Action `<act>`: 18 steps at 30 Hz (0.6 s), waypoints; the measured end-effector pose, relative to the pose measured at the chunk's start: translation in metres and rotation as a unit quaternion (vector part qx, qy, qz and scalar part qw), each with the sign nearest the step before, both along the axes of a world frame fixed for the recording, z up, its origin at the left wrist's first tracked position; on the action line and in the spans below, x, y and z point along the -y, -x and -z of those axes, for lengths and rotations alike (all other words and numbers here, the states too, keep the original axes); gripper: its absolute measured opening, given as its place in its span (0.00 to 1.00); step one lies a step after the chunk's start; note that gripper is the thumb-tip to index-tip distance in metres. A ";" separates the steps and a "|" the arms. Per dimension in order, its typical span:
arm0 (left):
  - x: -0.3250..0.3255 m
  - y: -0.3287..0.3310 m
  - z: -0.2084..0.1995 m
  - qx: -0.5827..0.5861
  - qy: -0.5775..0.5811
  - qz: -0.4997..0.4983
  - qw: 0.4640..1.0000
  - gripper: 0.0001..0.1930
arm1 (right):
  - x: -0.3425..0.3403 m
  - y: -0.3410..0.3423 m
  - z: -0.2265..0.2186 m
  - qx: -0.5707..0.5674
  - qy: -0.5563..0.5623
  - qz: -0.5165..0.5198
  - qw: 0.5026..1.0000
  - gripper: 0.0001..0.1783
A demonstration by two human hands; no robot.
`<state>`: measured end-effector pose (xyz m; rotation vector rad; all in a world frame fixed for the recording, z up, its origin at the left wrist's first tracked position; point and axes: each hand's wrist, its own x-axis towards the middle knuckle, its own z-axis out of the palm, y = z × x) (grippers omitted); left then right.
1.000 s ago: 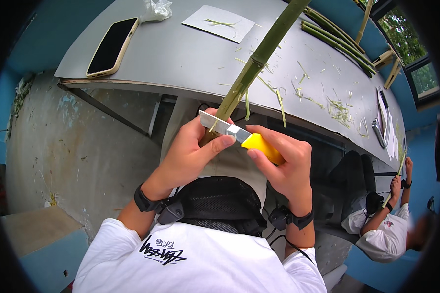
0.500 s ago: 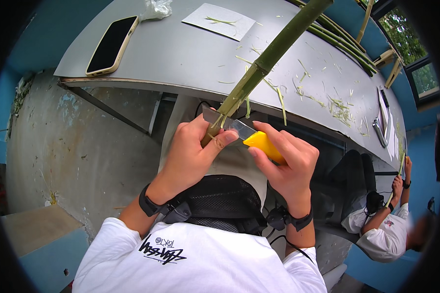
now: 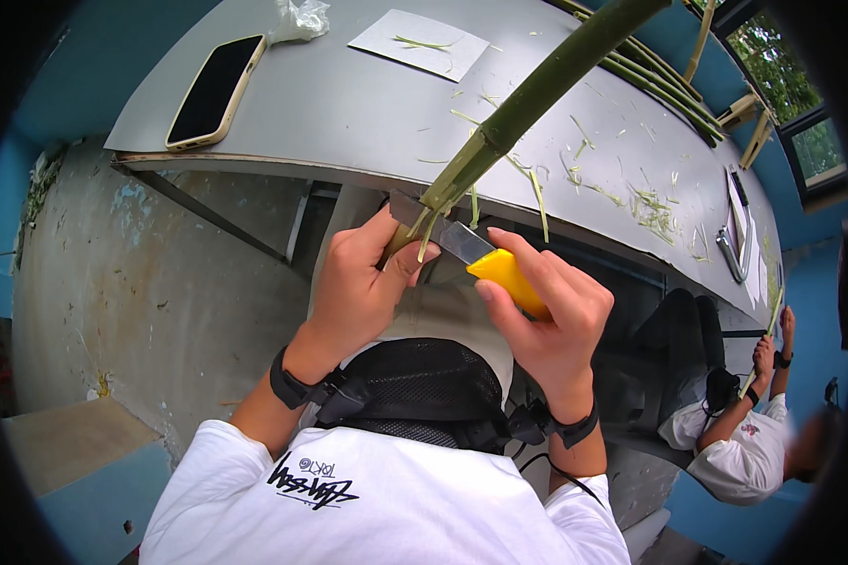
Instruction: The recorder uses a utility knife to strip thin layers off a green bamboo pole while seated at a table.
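Observation:
A thick green bamboo stalk (image 3: 537, 99) slants from the upper right down over the table's edge toward me. My left hand (image 3: 360, 275) is closed round its near end, thumb bent against it. In my right hand (image 3: 554, 309) is a utility knife (image 3: 511, 282) with a yellow handle, gripped between thumb and fingers. Its wide blade (image 3: 464, 241) lies across the bamboo just beyond my left thumb. Thin peeled strips (image 3: 431, 235) curl up at the blade and hang over the near end.
Bamboo shavings (image 3: 655, 212) litter the grey table (image 3: 349, 104). A phone (image 3: 217, 91), a plastic bag (image 3: 300, 19) and a white sheet (image 3: 415, 55) lie at the left and back. More bamboo stalks (image 3: 664, 85) rest at the far right. A co-worker (image 3: 740, 428) holds a thin strip at the right.
The bamboo's upper part has swung slightly right. My left thumb has drawn back and bent, and the peeled strips at the blade stand out more. The knife has barely moved.

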<state>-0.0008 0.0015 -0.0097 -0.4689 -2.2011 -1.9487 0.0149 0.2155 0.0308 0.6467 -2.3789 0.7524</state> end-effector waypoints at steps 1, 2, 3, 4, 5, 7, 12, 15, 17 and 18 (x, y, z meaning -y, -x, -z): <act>0.000 -0.001 -0.003 0.038 -0.041 0.025 0.998 0.13 | 0.000 0.001 0.000 0.001 0.000 0.002 1.000 0.24; 0.000 -0.002 -0.004 0.064 -0.074 0.048 0.994 0.13 | -0.001 0.001 -0.001 0.003 -0.002 0.004 1.000 0.24; 0.000 -0.003 -0.005 0.092 -0.108 0.067 0.988 0.14 | -0.001 0.002 -0.001 0.004 -0.004 0.005 1.000 0.24; 0.000 -0.003 -0.006 0.108 -0.135 0.084 0.981 0.16 | -0.002 0.002 0.000 0.007 -0.007 0.006 1.000 0.24; 0.001 -0.003 -0.006 0.124 -0.162 0.101 0.974 0.19 | -0.003 0.002 0.001 0.009 -0.008 0.006 1.000 0.24; 0.005 -0.001 -0.006 0.114 -0.174 0.113 0.972 0.23 | -0.002 0.002 0.005 0.014 -0.007 0.001 1.000 0.24; 0.017 0.002 -0.006 0.093 -0.150 0.137 0.975 0.23 | 0.000 -0.001 0.000 0.036 -0.025 -0.012 0.999 0.24; 0.007 -0.004 -0.013 0.099 -0.167 0.107 0.975 0.18 | 0.002 -0.001 -0.001 0.051 -0.020 -0.019 0.998 0.24; 0.009 -0.004 -0.014 0.117 -0.143 0.105 0.977 0.17 | 0.002 0.002 0.006 0.021 -0.003 -0.018 1.000 0.24; 0.009 -0.003 -0.013 0.107 -0.135 0.095 0.980 0.17 | 0.002 0.002 0.006 0.019 -0.005 -0.019 1.000 0.24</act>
